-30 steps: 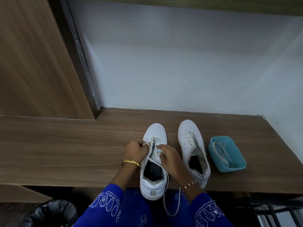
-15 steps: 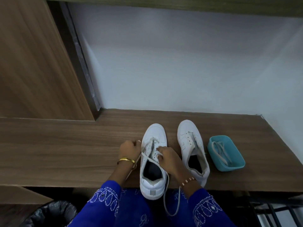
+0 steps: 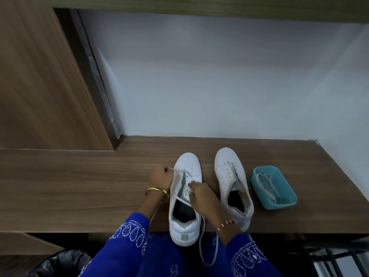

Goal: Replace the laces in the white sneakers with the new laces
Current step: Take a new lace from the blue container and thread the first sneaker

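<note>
Nearest, a lace [image 3: 202, 244] dangles off the desk [image 3: 79, 188] edge. Both hands work the left sneaker [image 3: 184, 198] — right hand [image 3: 201, 194] pinching lace at the eyelets, left hand [image 3: 160, 176] fisted around a taut strand. Beyond sit the unlaced right sneaker [image 3: 232, 184] and a blue tray [image 3: 287, 202] holding laces [image 3: 266, 184].

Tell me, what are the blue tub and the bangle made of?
The blue tub looks like plastic: one even teal colour, smooth matte walls, rounded moulded corners. The bangle on the left wrist looks like metal, maybe gold or gold-coloured: yellow, thin and stiff, with bright glints. I can't tell which metal.
</note>
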